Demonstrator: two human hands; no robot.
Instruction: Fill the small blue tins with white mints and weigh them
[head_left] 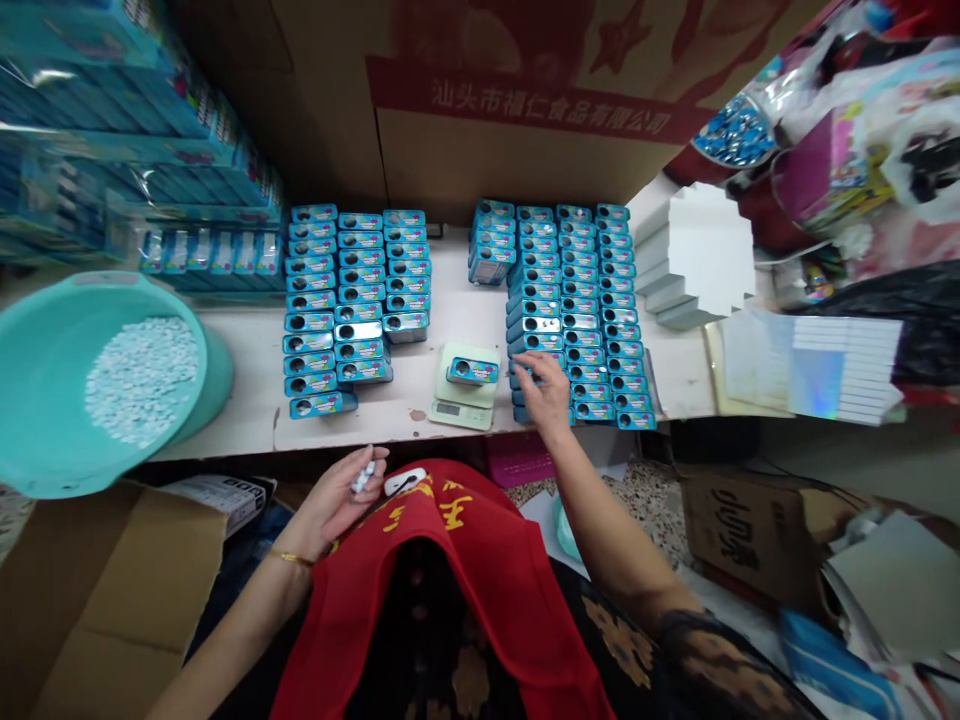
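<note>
My left hand (351, 492), palm up with its fingers curled, holds a few small pale blue-and-white candies (364, 477) in front of the table edge. My right hand (545, 393) is over the left edge of the right-hand rows of blue tins (581, 333), its thumb and fingers apart; nothing shows between them. Whether it touches a tin there I cannot tell. A single blue tin (474, 371) with a dark round spot on its end lies on a pale green digital scale (450, 410) between my hands. More blue tins (360, 270) stand in rows left of the scale.
A turquoise basin (214, 370) holding a heap of similar candies (142, 380) stands at the left. Packed blue boxes (217, 140) are stacked behind it. A large carton (525, 150) backs the table. White folded card (701, 250) and plastic sheets (810, 365) lie at the right.
</note>
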